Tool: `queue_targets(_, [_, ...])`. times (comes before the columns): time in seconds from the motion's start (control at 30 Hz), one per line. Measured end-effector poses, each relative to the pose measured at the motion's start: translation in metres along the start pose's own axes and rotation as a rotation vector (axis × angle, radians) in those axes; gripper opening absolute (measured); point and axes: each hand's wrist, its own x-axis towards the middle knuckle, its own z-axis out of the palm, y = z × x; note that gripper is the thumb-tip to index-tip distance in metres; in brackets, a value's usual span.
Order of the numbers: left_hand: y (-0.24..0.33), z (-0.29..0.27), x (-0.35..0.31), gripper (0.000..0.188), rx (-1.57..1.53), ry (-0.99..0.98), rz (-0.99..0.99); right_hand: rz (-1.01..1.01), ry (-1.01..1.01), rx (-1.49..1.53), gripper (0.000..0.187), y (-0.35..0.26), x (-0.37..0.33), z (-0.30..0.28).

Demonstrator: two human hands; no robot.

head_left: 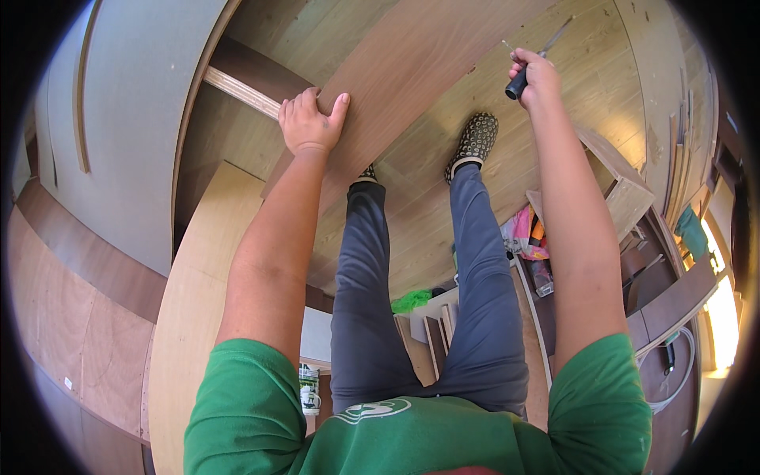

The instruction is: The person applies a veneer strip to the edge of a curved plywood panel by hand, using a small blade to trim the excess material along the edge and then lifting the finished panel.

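My left hand (311,123) grips the edge of a long brown wooden board (396,75), its thumb lying on the board's face. Its fingers curl over where the board meets a narrow rail with a pale plywood edge (241,92). Off to the right, my right hand (541,77) is closed around a screwdriver (516,84) with a black handle, whose metal shaft points away to the upper right. A small thin metal piece, possibly a screw (507,45), sticks out by the thumb and forefinger of that hand.
A large pale panel (119,119) stands at the left. My shoe (473,141) is on the wood-look floor (412,237). Near my right arm are an open wooden box (625,190) and a pink plastic bag (518,233). Board offcuts (435,340) stand between my legs; a white cable (687,372) lies right.
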Motion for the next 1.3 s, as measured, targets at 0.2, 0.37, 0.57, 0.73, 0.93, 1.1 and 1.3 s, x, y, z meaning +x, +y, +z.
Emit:
queue_targets(0.2, [0.0,0.002,0.0,0.057,0.007,0.019,0.011,-0.158,0.13,-0.032,0.028,-0.014,0.004,-0.02])
queue_targets(0.37, [0.002,-0.003,0.0,0.056,0.015,-0.01,0.017,-0.091,-0.038,-0.008,0.031,-0.021,-0.003,0.001])
queue_targets(0.57, [0.006,-0.007,0.0,0.056,0.04,-0.056,0.003,-0.037,-0.116,-0.076,0.027,-0.015,-0.007,0.019])
queue_targets(0.73, [0.006,-0.006,0.001,0.056,0.057,-0.064,-0.006,-0.029,-0.139,-0.057,0.027,-0.009,-0.002,0.015])
queue_targets(0.93, [0.004,-0.005,0.001,0.055,0.046,-0.055,-0.003,-0.089,-0.001,-0.022,0.029,0.0,0.008,-0.026])
queue_targets(1.1, [0.005,-0.005,0.0,0.055,0.05,-0.041,0.009,-0.058,0.058,-0.048,0.026,-0.007,0.003,-0.054])
queue_targets(1.3, [0.005,-0.004,-0.001,0.055,0.053,-0.043,0.008,-0.126,0.066,-0.07,0.019,-0.012,-0.015,-0.026])
